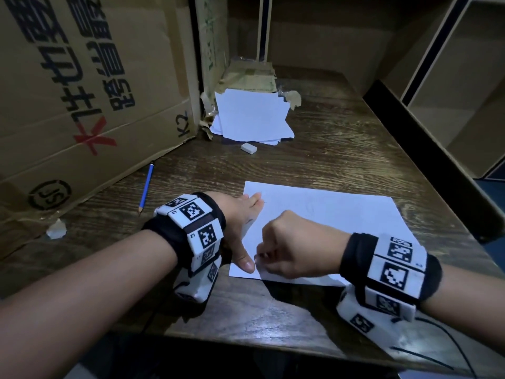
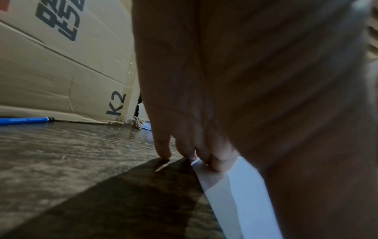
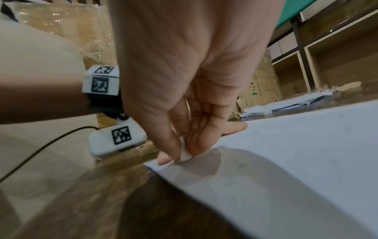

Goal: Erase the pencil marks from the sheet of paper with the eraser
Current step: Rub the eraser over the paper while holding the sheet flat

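A white sheet of paper [image 1: 341,228] lies on the dark wooden table, with faint pencil marks [image 1: 310,207] near its far left part. My left hand [image 1: 246,222] lies flat on the sheet's left edge, its straight fingers [image 2: 216,161] pressing the paper [image 2: 235,186] down. My right hand [image 1: 276,253] is curled over the near left corner. In the right wrist view its thumb and fingers [image 3: 196,145] pinch a small white eraser [image 3: 185,156], whose tip touches the paper [image 3: 286,153]. From the head camera this eraser is hidden inside the fist.
A second white eraser [image 1: 248,148] lies beyond the sheet, in front of a loose stack of paper [image 1: 251,116]. A blue pencil [image 1: 146,187] lies to the left beside a large cardboard box [image 1: 82,91]. Shelving [image 1: 451,91] borders the table's right side.
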